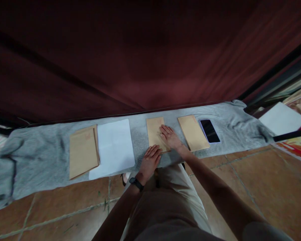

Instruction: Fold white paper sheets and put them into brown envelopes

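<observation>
A brown paper envelope [154,129] lies flat in front of me on the grey cloth. My right hand [170,136] rests flat on its right side, fingers stretched out. At the envelope's lower left corner lies my left hand [152,160], with its fingers extended over the edge and a dark watch on the wrist. Neither hand grips anything. To the right is a second pile of brown envelopes [193,133]. Left of my hands, white paper sheets [116,147] lie partly under another stack of brown envelopes [82,152].
The narrow surface is covered by a grey cloth [45,150]. A phone [210,131] lies near the right envelopes. Behind the surface hangs a dark red curtain [150,67]. A white sheet or board [282,118] is at the far right, above the tiled floor [240,174].
</observation>
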{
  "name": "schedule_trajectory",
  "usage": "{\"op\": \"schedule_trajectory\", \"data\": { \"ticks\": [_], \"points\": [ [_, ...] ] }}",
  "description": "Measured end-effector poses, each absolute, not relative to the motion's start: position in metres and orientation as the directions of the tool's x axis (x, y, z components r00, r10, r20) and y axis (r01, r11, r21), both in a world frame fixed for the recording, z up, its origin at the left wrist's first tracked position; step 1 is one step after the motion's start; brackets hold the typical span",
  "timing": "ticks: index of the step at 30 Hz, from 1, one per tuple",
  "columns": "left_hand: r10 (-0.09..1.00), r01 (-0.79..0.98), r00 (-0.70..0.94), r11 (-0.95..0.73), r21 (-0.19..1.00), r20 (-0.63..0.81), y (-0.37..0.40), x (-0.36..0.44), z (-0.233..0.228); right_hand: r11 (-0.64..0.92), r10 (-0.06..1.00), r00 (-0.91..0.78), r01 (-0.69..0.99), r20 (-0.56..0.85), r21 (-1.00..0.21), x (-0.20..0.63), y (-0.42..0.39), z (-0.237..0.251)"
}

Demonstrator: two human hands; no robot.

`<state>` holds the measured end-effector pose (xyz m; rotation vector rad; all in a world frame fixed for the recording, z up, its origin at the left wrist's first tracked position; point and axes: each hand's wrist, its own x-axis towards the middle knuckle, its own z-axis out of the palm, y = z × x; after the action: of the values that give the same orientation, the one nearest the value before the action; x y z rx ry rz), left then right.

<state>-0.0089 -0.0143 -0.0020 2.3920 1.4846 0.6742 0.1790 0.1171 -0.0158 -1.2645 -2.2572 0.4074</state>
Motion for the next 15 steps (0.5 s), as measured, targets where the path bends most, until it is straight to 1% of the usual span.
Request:
{"op": "schedule_trajectory", "data": {
  "ticks": [8,12,15],
  "points": [
    [0.907,0.759,0.314,-0.418,0.499,0.281,-0.012,-0.008,-0.006,0.557,0.828,-0.497,0.67,0.261,-0.49,0.206,0.02,-0.008],
    [0.913,0.749,0.292,-0.404,0.525,0.286,-0.013,-0.007,-0.004,0.552,0.829,-0.497,0.651,0.256,-0.521,0.211,0.002,-0.006],
    [0.915,0.738,0.279,-0.399,0.545,0.291,-0.013,-0.006,-0.002,0.529,0.845,-0.453,0.632,0.284,-0.566,0.212,0.0,-0.009]
  ]
}}
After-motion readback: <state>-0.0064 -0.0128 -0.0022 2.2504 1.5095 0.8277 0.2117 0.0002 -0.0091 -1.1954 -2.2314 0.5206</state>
